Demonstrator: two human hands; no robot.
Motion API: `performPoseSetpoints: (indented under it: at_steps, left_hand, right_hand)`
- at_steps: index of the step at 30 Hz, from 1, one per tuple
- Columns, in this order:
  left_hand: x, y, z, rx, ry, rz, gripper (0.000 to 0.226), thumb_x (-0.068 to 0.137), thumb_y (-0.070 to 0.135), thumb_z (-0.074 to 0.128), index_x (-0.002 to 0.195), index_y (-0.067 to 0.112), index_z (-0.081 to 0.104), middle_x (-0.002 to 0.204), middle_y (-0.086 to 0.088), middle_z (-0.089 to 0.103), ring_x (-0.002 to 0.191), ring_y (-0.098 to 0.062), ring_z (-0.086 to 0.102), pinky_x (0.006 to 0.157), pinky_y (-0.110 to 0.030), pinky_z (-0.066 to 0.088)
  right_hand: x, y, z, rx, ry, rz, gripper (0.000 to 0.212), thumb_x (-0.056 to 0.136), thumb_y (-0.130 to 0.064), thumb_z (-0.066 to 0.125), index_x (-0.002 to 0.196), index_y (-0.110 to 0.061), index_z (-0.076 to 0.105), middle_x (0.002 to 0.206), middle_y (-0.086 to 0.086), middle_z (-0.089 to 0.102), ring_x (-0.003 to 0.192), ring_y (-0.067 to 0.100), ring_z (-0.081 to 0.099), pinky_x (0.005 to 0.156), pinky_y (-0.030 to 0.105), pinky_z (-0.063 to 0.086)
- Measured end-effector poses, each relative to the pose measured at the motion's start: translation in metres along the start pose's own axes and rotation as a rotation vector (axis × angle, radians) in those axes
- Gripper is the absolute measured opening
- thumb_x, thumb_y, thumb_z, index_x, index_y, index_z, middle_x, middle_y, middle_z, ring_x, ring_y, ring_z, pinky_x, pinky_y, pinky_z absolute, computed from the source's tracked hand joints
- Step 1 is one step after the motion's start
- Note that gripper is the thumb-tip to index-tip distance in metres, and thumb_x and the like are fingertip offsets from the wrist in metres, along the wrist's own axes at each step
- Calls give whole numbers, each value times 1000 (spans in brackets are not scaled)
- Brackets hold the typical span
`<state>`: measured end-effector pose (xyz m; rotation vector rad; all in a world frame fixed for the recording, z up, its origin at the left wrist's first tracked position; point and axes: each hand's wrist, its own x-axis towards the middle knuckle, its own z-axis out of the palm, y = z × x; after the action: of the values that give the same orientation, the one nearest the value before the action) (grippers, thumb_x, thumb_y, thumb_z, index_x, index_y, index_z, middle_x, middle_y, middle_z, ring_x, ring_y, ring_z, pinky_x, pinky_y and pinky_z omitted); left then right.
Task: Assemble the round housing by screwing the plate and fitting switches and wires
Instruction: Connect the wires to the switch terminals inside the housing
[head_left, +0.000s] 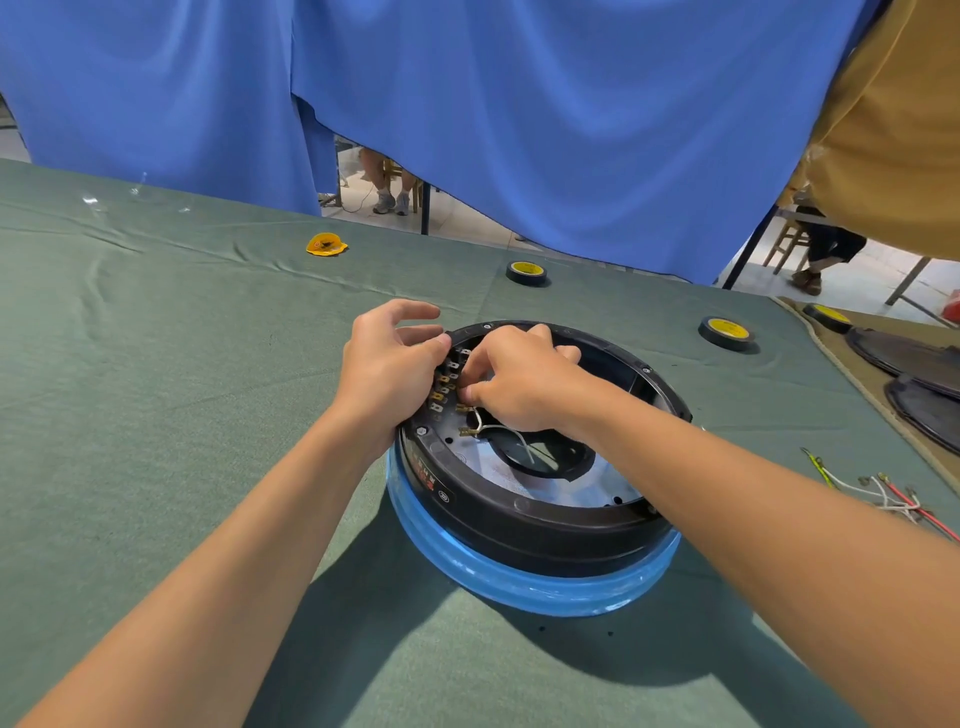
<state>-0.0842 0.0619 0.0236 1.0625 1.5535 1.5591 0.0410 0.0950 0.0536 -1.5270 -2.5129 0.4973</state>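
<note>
1. Nearest, the round housing (524, 525) sits on the green-clothed table (156, 364), right of its middle and towards the near edge. It has a black wall on a blue film-wrapped base, and its open side faces up.
2. Level with it, by the table's right edge, lies a bundle of loose wires (883, 493) in white, red and yellow-green, well apart from the housing.
3. Inside the housing the metal plate (587, 483) lies flat. A white wire (511, 434) loops across it, with a brass connector showing at its free end.
4. The right hand (519, 379) reaches into the housing with thumb and fingers pinched together on the white wire's other end, just beside the row of switch terminals (441, 387) on the left inner wall.
5. The left hand (387, 358) braces the housing's left rim from outside. Its fingers are loosely curled and apart, and they clasp nothing that I can see.
6. The step in hand looks to be seating a connector on a switch tab. Line the connector up square to the tab and push straight along it. Hold the connector itself, not the wire, and let the left hand take the counter-force so the housing does not slide.
7. Check that the right tab is chosen, since the tabs stand close together and the neighbouring ones could be bent.
8. Farther off are two tape rolls, one (725, 332) to the right and one (526, 273) near the far edge. A yellow packet (325, 244) lies to the left of the second
</note>
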Motion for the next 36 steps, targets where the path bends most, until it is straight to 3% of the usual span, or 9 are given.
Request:
performPoseSetpoints:
  at_steps: [6, 13, 20, 25, 28, 32, 36]
  left_hand:
    - [-1, 0, 0, 5, 0, 1, 28, 91, 5, 65, 116, 17, 65, 108, -7, 72, 92, -27, 71, 82, -52, 59]
    - [0, -1, 0, 7, 6, 8, 28, 91, 5, 65, 116, 18, 65, 107, -5, 72, 90, -24, 72, 79, -47, 60]
    - [2, -3, 1, 15, 20, 9, 28, 90, 5, 65, 114, 20, 65, 104, -4, 73, 89, -24, 72, 75, -42, 61]
    - [3, -4, 2, 10, 19, 14, 25, 90, 6, 66, 108, 22, 65, 105, -6, 73, 90, -25, 72, 81, -47, 60]
    - [4, -5, 2, 4, 19, 12, 24, 89, 7, 67, 108, 22, 65, 105, -7, 73, 94, -29, 71, 86, -51, 57]
    - [4, -6, 2, 1, 21, 10, 24, 88, 7, 67, 108, 21, 66, 104, -5, 73, 94, -29, 71, 86, -53, 57]
    - [5, -6, 2, -2, 25, 12, 24, 88, 7, 68, 109, 19, 66, 103, -6, 73, 93, -29, 71, 84, -52, 58]
  right_hand:
    - [2, 2, 7, -86, 104, -51, 14, 94, -28, 60, 96, -23, 73, 102, 1, 58, 111, 25, 31, 81, 40, 21]
    - [1, 0, 9, -146, 159, -93, 13, 94, -25, 59, 94, -19, 70, 97, 1, 53, 97, 20, 24, 80, 39, 18]
    - [1, -15, 6, -110, 111, 25, 4, 91, -16, 54, 91, -17, 58, 86, 0, 42, 99, 24, 25, 79, 39, 22]
    - [-2, -23, 3, 36, 98, 113, 21, 91, -19, 57, 110, -14, 64, 111, 7, 53, 116, 31, 41, 87, 37, 38]
    - [-9, -20, -3, 143, 171, 161, 16, 88, -15, 59, 102, -12, 67, 103, 10, 63, 96, 29, 58, 82, 42, 54]
    - [-17, -18, -2, 48, 255, 203, 8, 86, -20, 65, 94, -18, 65, 91, 3, 62, 85, 27, 57, 67, 36, 44]
    - [-15, -22, 5, 132, 271, 263, 18, 85, -24, 72, 101, -19, 65, 93, 3, 60, 87, 25, 54, 68, 36, 40]
